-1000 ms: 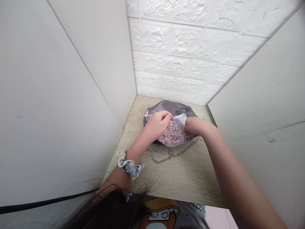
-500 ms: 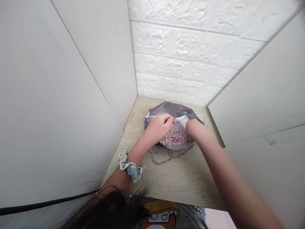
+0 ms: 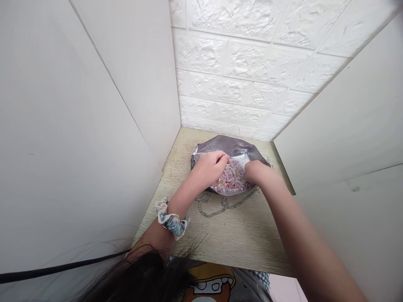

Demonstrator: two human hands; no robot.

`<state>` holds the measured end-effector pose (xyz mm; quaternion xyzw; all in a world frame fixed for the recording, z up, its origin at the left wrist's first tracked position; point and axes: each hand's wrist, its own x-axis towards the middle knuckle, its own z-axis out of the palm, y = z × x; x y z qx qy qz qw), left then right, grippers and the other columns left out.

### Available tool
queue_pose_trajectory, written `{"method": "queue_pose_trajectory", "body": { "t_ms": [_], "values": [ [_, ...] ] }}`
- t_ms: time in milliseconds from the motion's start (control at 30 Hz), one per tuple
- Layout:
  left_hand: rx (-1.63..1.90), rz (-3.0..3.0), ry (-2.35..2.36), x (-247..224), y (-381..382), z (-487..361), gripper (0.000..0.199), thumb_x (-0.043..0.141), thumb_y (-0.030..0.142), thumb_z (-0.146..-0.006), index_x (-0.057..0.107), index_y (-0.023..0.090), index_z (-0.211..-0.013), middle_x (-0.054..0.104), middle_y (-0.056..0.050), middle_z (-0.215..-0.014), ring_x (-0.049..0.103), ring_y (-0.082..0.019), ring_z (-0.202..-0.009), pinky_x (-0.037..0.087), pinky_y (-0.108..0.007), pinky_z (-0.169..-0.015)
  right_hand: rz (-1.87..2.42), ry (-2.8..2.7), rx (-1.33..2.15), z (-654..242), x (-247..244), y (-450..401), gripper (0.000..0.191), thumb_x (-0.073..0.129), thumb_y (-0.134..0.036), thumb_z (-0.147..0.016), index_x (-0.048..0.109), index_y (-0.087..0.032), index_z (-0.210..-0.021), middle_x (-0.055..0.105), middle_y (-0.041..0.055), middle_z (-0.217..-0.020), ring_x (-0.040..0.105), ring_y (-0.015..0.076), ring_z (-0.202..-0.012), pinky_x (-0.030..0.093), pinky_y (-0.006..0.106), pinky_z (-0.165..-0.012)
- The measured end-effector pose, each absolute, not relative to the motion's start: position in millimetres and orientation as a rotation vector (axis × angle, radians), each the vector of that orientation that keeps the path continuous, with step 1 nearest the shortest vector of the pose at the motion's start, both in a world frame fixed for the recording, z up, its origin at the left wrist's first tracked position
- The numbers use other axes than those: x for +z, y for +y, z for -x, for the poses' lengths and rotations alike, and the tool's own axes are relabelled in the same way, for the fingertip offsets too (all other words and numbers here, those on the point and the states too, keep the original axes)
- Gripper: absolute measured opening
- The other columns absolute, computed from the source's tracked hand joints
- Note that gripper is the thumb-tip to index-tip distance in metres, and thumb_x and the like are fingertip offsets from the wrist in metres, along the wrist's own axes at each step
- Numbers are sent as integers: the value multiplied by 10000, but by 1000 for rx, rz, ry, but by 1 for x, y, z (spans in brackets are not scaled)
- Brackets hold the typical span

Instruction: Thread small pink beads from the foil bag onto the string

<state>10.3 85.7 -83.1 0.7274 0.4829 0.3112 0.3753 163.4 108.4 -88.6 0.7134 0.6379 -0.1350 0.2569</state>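
A silver foil pouch [image 3: 225, 144] was laid flat on a wood-grain tabletop [image 3: 239, 239], its mouth spread so that a mass of small beads [image 3: 232, 178] in pink, white and yellow was exposed. The opening was apparently kept spread by the two hands resting at its edges, which probably also steadied the pouch. The left hand [image 3: 208, 168] was placed at the left of the opening, its fingers [image 3: 220, 158] curled narrowly together just at the beads. The right hand [image 3: 255, 173] was set at the right, its fingers [image 3: 248, 167] bent down against the beads, tips hidden. Whether anything was held by either hand could not be told. A strand of green beads [image 3: 220, 204] was left just below the pouch. A fabric scrunchie [image 3: 171, 221] was worn on the left wrist [image 3: 181, 200].
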Motion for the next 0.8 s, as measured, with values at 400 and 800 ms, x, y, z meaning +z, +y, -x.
{"method": "queue_pose_trajectory", "body": {
  "t_ms": [400,800],
  "values": [
    [781,-1912,1256,-83,86,-9,290,329,291,-783,585,177,-711,563,1,-645,490,-130,-630,345,-238,-588,-1973,1827,-385,-175,-85,106,229,411,-164,-739,624,-118,-810,613,140,-850,586,180,-712,409,254,-635],
    [787,-1903,1271,-84,86,-9,290,329,293,-775,591,185,-712,553,6,-619,481,-134,-610,321,-238,-566,-1894,1873,-386,-174,-86,102,258,406,-69,-691,621,-96,-831,608,144,-848,589,176,-693,408,246,-586]
  ]
}}
